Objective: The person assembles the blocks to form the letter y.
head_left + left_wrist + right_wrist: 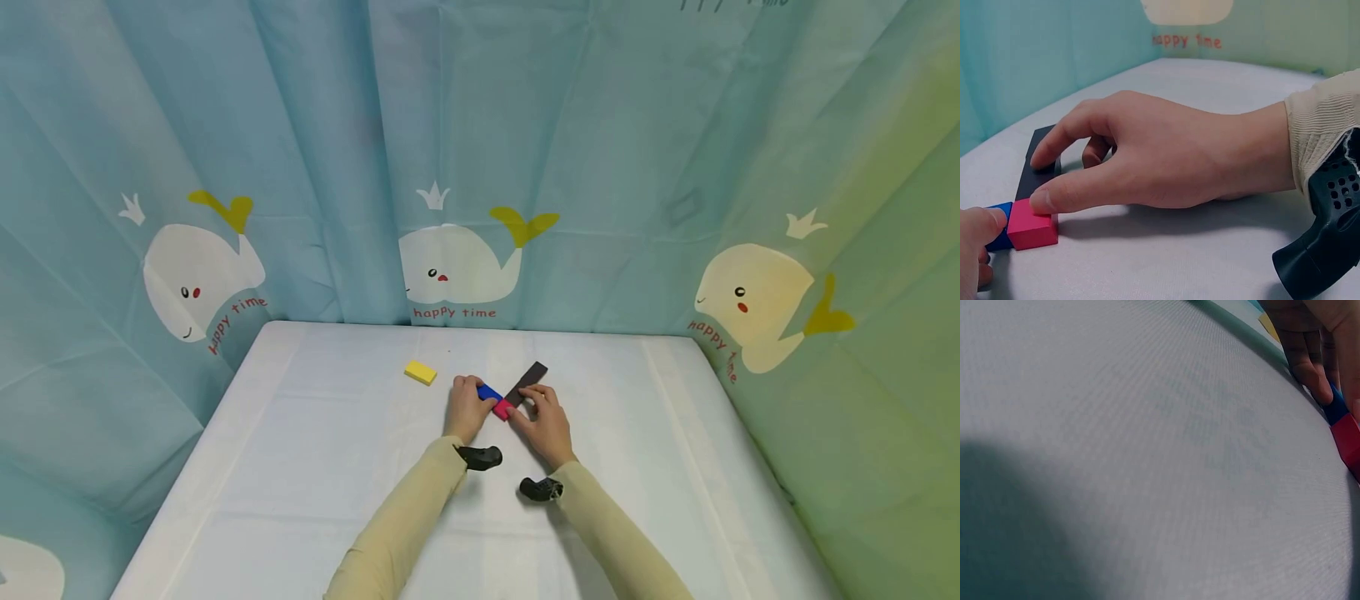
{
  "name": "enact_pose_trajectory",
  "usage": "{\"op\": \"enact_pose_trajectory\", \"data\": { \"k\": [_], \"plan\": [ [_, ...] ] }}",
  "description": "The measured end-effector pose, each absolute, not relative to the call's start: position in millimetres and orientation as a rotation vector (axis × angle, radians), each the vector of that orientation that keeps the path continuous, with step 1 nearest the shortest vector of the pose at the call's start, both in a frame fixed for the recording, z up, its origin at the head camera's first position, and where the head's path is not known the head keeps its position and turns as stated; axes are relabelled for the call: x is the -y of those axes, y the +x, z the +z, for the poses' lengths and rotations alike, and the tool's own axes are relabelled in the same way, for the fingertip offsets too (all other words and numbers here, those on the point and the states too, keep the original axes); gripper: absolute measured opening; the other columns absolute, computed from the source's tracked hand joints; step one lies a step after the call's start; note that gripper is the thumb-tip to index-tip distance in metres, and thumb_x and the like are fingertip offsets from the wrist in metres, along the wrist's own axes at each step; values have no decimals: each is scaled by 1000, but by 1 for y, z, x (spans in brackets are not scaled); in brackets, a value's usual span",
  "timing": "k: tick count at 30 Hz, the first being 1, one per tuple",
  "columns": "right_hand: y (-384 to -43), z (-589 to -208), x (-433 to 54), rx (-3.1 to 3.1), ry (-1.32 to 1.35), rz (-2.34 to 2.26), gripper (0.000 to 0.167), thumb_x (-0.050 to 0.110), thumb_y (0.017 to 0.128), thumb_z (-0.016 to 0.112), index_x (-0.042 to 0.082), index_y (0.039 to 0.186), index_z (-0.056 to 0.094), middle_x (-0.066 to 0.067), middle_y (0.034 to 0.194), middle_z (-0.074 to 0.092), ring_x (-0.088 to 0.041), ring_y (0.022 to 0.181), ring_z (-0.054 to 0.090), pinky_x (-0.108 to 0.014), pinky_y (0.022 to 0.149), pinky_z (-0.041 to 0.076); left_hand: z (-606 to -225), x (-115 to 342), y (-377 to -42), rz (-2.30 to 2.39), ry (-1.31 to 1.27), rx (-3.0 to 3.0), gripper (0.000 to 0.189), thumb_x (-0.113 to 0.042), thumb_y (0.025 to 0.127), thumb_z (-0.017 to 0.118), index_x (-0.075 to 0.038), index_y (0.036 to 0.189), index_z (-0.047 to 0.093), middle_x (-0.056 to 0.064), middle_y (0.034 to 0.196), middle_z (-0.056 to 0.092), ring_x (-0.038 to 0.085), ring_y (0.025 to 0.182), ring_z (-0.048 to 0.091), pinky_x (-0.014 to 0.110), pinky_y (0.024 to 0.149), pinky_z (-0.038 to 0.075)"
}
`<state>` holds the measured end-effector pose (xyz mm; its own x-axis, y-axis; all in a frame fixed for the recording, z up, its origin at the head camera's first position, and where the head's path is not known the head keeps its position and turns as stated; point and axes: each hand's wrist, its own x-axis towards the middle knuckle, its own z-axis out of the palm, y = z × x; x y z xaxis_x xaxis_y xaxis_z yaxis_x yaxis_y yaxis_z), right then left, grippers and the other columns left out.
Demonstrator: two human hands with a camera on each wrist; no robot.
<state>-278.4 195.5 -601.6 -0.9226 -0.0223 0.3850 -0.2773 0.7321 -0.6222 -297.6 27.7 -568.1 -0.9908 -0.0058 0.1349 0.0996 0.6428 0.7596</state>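
Observation:
A pink block (502, 411) lies on the table where a blue block (491, 392) and a long black block (534, 374) meet, the two spreading away from it in a V. My left hand (468, 412) pinches the blue block between thumb and fingers; the right wrist view shows its fingers on the far side of the blue block (1335, 410). My right hand (550, 425) rests its thumb on the pink block (1035, 234), while its index fingertip touches the top of the black block (1027, 180). Those fingers are bent loosely and grip neither piece.
A yellow block (421, 372) lies to the left, beyond my left hand. The white cloth-covered table (315, 467) ends at a blue-green curtain (622, 167) printed with whales. Black devices are strapped at both wrists.

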Motion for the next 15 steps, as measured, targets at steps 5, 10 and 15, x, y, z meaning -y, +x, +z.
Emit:
{"op": "enact_pose_trajectory", "data": {
  "k": [5,10,15],
  "plan": [
    [-279,-603,-194,2577,225,1021,44,29,85,77,4,120,67,-11,125,54,-21,83,56,-37,72,44,-565,-24,-298,-1288,-64,2739,33,-17,87,76,-1,113,62,17,114,53,30,106,56,41,93,47],
    [-279,-604,-195,2575,231,1023,44,29,84,77,5,120,67,-11,125,54,-20,83,55,-38,72,44,-556,-5,-307,-1244,-17,2713,29,-19,90,73,-5,114,63,13,113,55,26,99,59,39,87,49],
    [-280,-605,-197,2576,226,1042,45,31,84,78,5,120,67,-10,126,54,-19,83,55,-37,73,42,-553,30,-319,-1089,65,2612,26,-17,88,74,-5,109,65,14,111,56,32,102,55,44,88,45]
  ]
}}
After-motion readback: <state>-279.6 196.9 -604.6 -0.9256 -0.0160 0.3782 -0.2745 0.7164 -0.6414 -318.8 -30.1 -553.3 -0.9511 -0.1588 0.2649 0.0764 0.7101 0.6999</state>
